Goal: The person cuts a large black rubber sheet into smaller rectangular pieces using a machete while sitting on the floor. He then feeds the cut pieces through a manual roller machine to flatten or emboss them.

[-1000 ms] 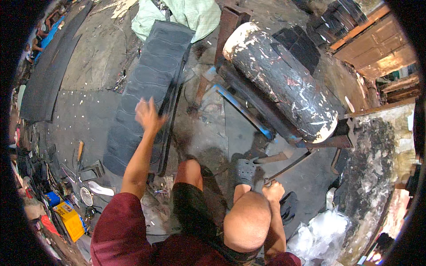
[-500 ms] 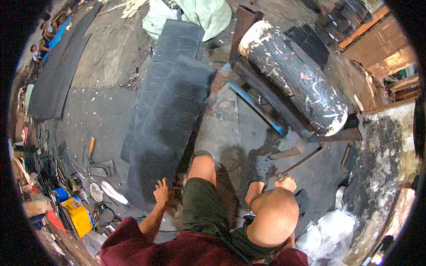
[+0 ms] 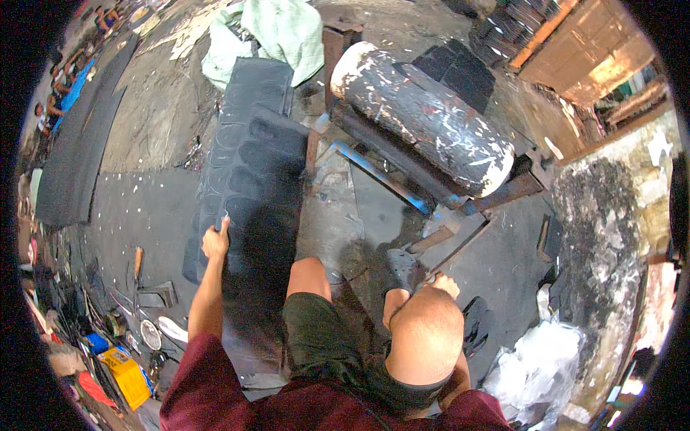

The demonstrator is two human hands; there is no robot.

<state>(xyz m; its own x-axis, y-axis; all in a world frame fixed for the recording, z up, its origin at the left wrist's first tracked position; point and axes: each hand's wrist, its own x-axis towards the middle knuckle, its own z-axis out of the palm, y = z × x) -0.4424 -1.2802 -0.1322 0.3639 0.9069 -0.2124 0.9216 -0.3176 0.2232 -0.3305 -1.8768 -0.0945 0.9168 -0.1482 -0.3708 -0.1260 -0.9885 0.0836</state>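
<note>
A stack of long black rubber sheets [image 3: 269, 179] with rounded outlines marked on them lies in front of me, left of my knee. My left hand [image 3: 215, 243] is closed at the left edge of the upper sheet, thumb stretched forward along it. My right hand [image 3: 444, 286], beside my right knee, is closed round the near end of a long thin dark metal bar [image 3: 463, 244]. The knee partly hides its fingers. The bar slants away to the right over the floor, near a short wooden piece [image 3: 433, 238] by my shoe [image 3: 404, 268].
A scuffed black cylinder [image 3: 424, 118] rests on a metal frame [image 3: 381, 176] ahead right. A pale green sack [image 3: 269, 36] lies beyond the sheets. Tools and a yellow box [image 3: 123, 377] clutter the left; clear plastic [image 3: 535, 370] lies right. People [image 3: 57, 93] sit far left.
My left hand has moved forward and left, from the near end of the sheets to the left edge. The upper sheet has shifted against the lower one. The right hand stays by the knee.
</note>
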